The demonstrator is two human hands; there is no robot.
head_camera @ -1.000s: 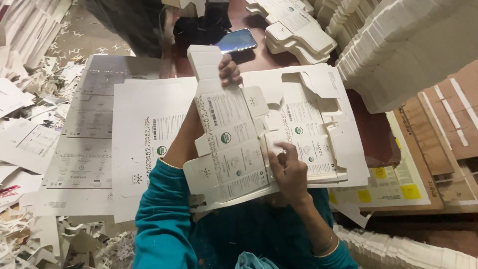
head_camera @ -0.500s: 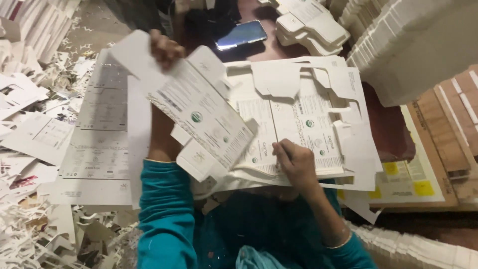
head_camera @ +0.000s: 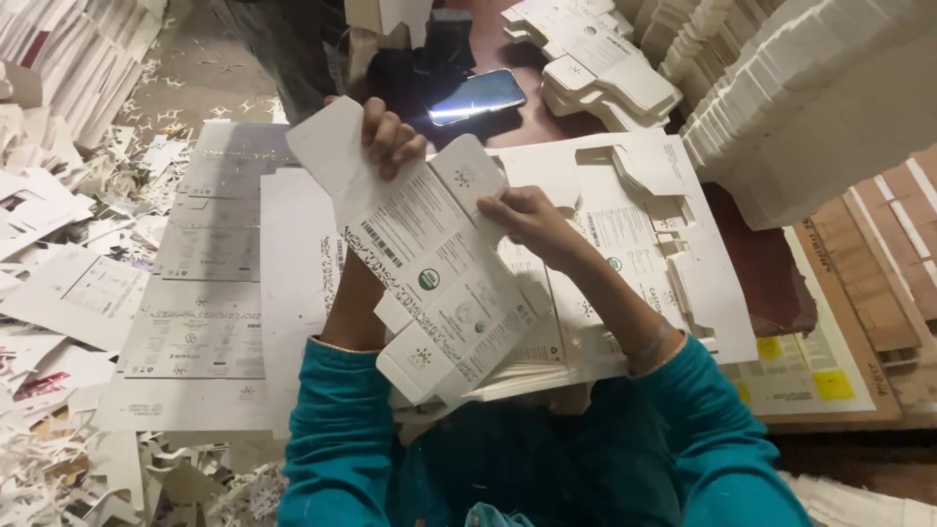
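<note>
My left hand (head_camera: 390, 137) grips a flat carton blank (head_camera: 429, 263) by its far edge, lifted over the sheet stack (head_camera: 625, 224); my right hand (head_camera: 522, 217) pinches its right edge. Next: steady, even pull.

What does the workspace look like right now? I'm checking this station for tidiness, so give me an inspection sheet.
Surface: dark table, mostly covered by printed sheets.
Job's things: flat die-cut carton blank held up by both hands; punched-out sheet stack beneath.
Clutter: paper scraps at left; stacked blanks; white stack at right; smartphone.
Hands: left hand grips the blank's top edge; right hand holds its right side.
Cables: nothing seen.
Surroundings: brown cardboard at right.
</note>
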